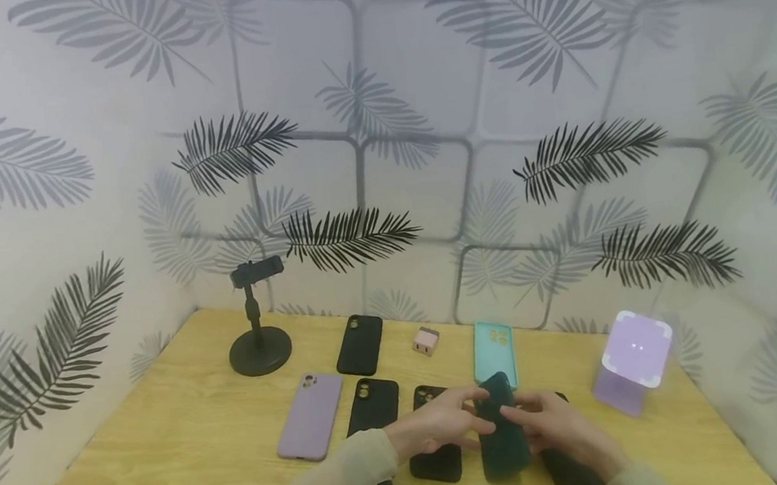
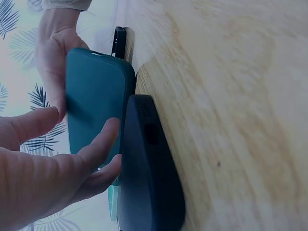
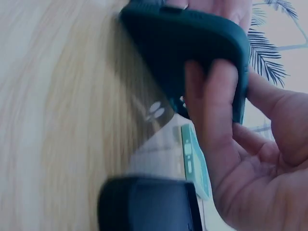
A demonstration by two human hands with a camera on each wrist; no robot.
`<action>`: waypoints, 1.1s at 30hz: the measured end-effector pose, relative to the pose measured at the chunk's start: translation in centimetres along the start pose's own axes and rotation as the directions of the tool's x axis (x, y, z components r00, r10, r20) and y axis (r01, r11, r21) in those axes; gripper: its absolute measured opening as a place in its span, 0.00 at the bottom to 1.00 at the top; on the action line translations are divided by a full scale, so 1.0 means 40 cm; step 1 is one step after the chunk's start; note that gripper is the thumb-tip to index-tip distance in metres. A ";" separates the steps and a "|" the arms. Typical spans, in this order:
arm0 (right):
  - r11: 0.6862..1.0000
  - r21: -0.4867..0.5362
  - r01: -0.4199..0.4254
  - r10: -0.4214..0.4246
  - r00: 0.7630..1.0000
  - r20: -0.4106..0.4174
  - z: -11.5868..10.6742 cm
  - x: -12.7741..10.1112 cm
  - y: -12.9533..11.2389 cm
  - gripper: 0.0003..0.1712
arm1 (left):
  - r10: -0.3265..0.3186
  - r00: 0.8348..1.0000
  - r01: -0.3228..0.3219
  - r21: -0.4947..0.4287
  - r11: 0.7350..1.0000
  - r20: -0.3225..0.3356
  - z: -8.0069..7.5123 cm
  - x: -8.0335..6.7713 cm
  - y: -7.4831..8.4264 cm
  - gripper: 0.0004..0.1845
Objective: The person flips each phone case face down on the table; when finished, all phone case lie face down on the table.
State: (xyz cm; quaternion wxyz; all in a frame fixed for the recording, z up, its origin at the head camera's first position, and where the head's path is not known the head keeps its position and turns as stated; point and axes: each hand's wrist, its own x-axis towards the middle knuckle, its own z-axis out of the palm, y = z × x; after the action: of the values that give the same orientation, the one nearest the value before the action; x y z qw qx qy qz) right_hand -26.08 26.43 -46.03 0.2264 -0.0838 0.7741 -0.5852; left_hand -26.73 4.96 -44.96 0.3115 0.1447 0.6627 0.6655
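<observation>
I am pinching one dark teal case (image 1: 500, 427) with both hands' fingers: left hand (image 1: 439, 421), right hand (image 1: 563, 427) | tabletop (image 1: 170, 446) is carrying four black cases, one lilac case (image 1: 309, 415), one mint case (image 1: 493, 350)

I'm seeing the dark teal case (image 1: 500, 427) looking matt, soft, rubbery. The table (image 1: 170, 446) is showing pale wood grain, lightly glossy. The lilac case (image 1: 309, 415), near left, is looking smooth and matt.

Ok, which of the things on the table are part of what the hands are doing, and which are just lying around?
In use:
dark green phone case
left hand, gripping it
right hand, gripping it

Lying about:
lilac case
black cases
mint case
round-base phone holder
lilac stand
small pink plug
</observation>
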 end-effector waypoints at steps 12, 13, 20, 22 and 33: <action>0.976 -0.213 -0.045 0.001 0.980 -0.199 -0.003 -0.011 0.004 0.40 | -0.033 0.999 0.033 -0.016 0.999 -0.041 0.007 0.005 -0.001 0.31; 0.976 -0.210 -0.052 0.006 0.977 -0.215 -0.003 -0.012 0.004 0.41 | -0.034 0.999 0.033 -0.021 0.999 -0.042 0.008 0.006 -0.001 0.31; 0.977 -0.200 -0.077 0.025 0.969 -0.247 -0.007 -0.016 0.014 0.40 | -0.038 0.999 0.037 -0.017 0.999 -0.038 0.008 0.007 -0.004 0.31; 0.976 -0.206 -0.066 0.016 0.972 -0.235 -0.008 -0.018 0.014 0.39 | -0.039 0.999 0.039 -0.008 0.999 -0.034 0.006 0.006 -0.005 0.31; 0.951 -0.308 -0.031 -0.020 0.987 -0.162 -0.018 -0.031 0.000 0.28 | -0.017 0.999 0.019 0.074 0.997 -0.032 0.004 -0.001 -0.010 0.29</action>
State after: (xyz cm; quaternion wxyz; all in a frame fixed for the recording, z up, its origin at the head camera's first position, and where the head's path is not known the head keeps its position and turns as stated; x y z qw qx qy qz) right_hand -25.32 27.56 -45.57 0.1481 -0.0680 0.8724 -0.4609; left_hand -26.51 5.03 -45.31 0.3015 0.1396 0.6930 0.6398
